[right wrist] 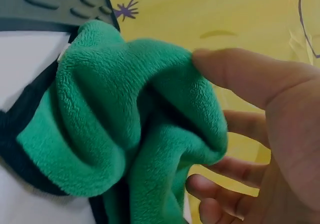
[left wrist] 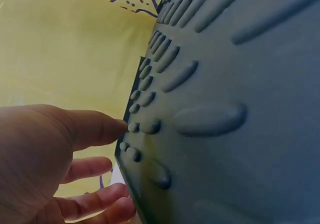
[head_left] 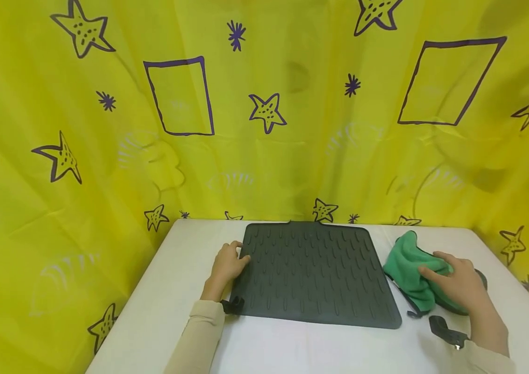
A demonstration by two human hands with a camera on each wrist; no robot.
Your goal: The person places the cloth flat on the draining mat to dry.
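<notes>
Purple stars [head_left: 267,111] dot the yellow curtain [head_left: 292,166] here as a black-edged green cloth [head_left: 411,272] and dash-patterned dark grey mat [head_left: 313,275] stand out against a white tabletop [head_left: 301,348].

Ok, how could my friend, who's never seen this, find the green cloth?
Find the white table in front of the star-patterned yellow curtain. On it is a big dark mat, and just to the mat's right lies a crumpled cloth. Unlike the dark, bumpy mat, the cloth is bright green and fuzzy-looking, with a dark border.
</notes>
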